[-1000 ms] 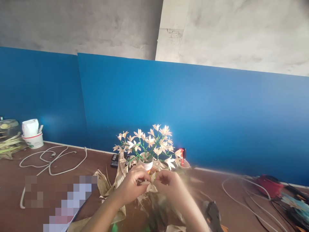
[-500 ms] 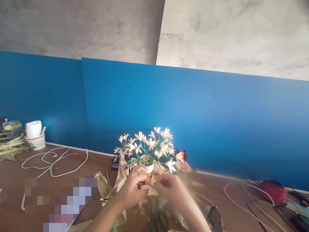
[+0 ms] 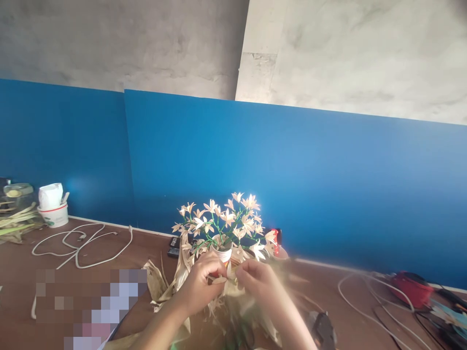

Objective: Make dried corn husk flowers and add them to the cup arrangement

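Between my hands is a pale handmade flower (image 3: 229, 278) with pointed petals, which look like dried husk. My left hand (image 3: 205, 281) pinches it from the left, thumb and forefinger together. From the right, my right hand (image 3: 255, 279) has its fingertips pressed together at the flower's petals; whether a petal is between them is hard to make out. Just beyond my hands stands a white cup (image 3: 222, 253) holding a bunch of similar cream flowers (image 3: 228, 218) on green stems. Dried husk pieces (image 3: 156, 282) lie around and beneath my hands.
A white cable (image 3: 78, 248) is looped on the brown table (image 3: 146, 243) at left, near a white tub (image 3: 53, 215). A black remote (image 3: 174, 246) lies behind the husks. At right are more cables (image 3: 350, 301) and a red case (image 3: 412, 290). A blue panel (image 3: 292, 180) borders the back.
My right hand has shifted slightly to the right at the flower, and the petals between my hands sit a little differently. The left hand stays nearly in place.
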